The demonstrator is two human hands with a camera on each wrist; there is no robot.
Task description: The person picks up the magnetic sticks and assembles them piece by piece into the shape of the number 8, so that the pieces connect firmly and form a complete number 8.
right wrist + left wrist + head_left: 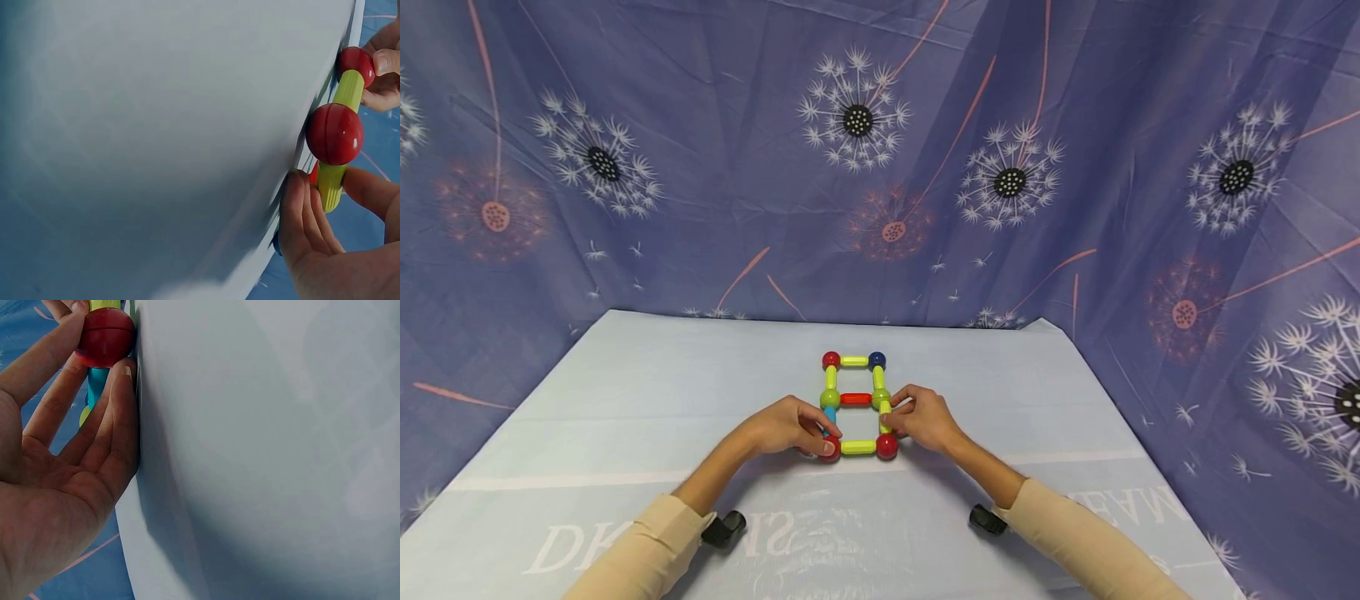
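Observation:
A flat ladder shape of magnetic rods and balls lies on the table, two squares sharing a red rod [855, 399]. My left hand [786, 427] pinches the near-left red ball [107, 340] between thumb and fingers, beside a blue rod [830, 416]. On the other side, my right hand [922, 419] grips the yellow-green rod [331, 186] between the right green ball [881, 398] and the near-right red ball [887, 447]. A yellow-green rod [858, 447] joins the two near red balls. At the far end are a red ball [831, 360] and a dark blue ball [877, 360].
A pale blue cloth with faint lettering covers the table [700, 367]. Behind it and along the sides hangs a blue-purple curtain [722, 125] with a dandelion print. Black wrist straps [724, 529] show below both sleeves.

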